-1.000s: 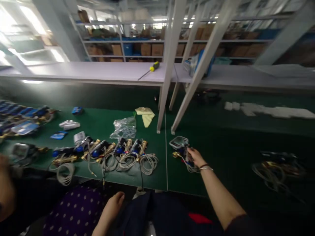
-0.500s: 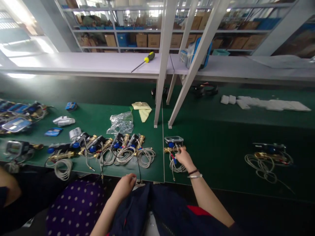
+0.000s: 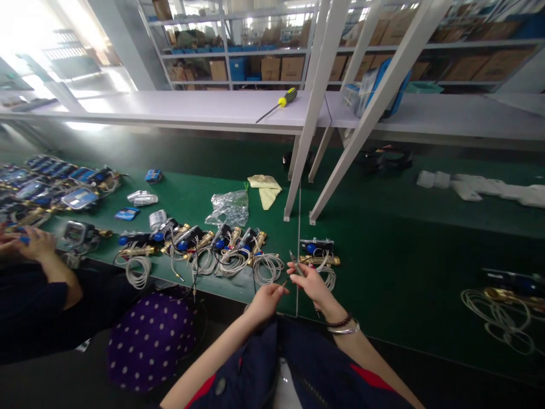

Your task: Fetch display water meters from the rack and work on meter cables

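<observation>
My right hand point(image 3: 313, 284) is closed around a slim grey tool with a pointed tip point(image 3: 293, 259); its exact kind I cannot make out. Close beside it, my left hand point(image 3: 266, 302) pinches a thin, small piece point(image 3: 284, 283) with a brownish end, too small to name. Just beyond my right hand lies a meter point(image 3: 318, 250) with a blue part, a brass pipe body and a coiled pale cable point(image 3: 327, 277). To the left of my hands, several similar meters point(image 3: 230, 238) with coiled cables lie in a row.
A clear plastic bag point(image 3: 230, 209) and a yellow cloth point(image 3: 267, 190) lie behind the row. White posts point(image 3: 313, 119) rise from the green bench point(image 3: 383, 267). A screwdriver point(image 3: 283, 102) rests on the shelf. At left, a co-worker's hands point(image 3: 40, 244) hold something blue, near a polka-dot stool point(image 3: 151, 341).
My right hand has moved from the meter toward my left hand, with the grey tool in it. My left hand has come up and to the right. The view has shifted left.
</observation>
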`<state>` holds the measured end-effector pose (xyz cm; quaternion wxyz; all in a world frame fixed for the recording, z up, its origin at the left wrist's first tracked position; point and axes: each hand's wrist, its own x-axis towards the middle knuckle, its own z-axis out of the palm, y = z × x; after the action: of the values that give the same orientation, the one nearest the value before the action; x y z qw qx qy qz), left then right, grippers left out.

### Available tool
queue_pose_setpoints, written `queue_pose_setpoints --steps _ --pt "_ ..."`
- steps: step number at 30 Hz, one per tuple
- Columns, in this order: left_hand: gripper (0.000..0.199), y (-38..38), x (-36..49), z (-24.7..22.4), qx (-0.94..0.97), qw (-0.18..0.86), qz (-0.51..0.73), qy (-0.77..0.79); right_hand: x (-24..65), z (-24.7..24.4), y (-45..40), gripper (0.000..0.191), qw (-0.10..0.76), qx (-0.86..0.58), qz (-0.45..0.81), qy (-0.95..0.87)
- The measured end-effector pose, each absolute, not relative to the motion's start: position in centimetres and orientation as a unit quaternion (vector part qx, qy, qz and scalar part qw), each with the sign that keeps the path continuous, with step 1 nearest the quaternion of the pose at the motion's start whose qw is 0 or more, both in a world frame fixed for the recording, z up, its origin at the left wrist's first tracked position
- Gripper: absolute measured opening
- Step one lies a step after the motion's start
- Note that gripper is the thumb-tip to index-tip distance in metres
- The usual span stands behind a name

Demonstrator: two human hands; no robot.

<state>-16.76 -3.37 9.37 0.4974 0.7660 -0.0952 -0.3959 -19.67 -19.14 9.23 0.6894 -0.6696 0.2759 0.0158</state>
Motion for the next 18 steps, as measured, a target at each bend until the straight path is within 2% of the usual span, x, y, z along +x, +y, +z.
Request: queue_pose_setpoints --steps 2,5,11,18 --pt "0.031 -2.7 -16.4 9.7 0.817 0.486 -0.296 -0.097 -20.2 9.1 -19.0 0.047 0.686 -0.669 0.006 0.286" --pt "0.031 -2.8 -16.2 10.3 0.815 0.536 -0.21 -0.071 -20.9 8.9 -18.1 0.047 0.684 -0.666 0.006 0.298" --pt "0.039 -5.5 -16.0 10.7 0.674 0.687 -0.272 -0.011 -21.7 8.8 -17.3 0.046 0.699 -0.649 0.022 0.301" --pt "0.047 -6.6 -15.3 10.0 0.655 0.7 -0.283 -0.029 -22.7 9.6 -18.3 0.051 0.691 -0.666 0.028 0.281"
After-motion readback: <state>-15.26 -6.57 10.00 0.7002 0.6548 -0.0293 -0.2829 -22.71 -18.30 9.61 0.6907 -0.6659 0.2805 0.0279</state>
